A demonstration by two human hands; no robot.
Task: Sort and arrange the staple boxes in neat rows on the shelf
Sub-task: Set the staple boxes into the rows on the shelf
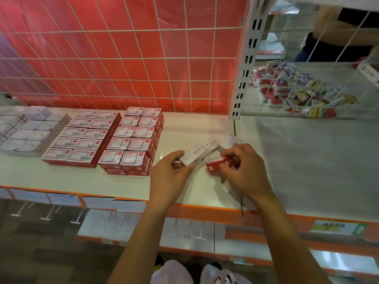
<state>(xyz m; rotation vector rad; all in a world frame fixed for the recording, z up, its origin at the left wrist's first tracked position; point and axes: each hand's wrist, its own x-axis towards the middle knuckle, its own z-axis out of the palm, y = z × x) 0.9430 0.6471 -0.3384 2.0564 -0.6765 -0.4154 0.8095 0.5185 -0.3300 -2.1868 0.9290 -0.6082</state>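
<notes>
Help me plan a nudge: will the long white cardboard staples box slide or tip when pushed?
Probably slides rather than tips: the long white cardboard staples box is low and flat. Likely stiff: left hand grips one end, no sag.

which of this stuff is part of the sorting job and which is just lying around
Part of the job:
left hand holding the white staples box
right hand pinching the red box
red box rows
shelf

Just lying about:
jumbled boxes in the next bay
red backing panel
shelf-edge labels
</notes>
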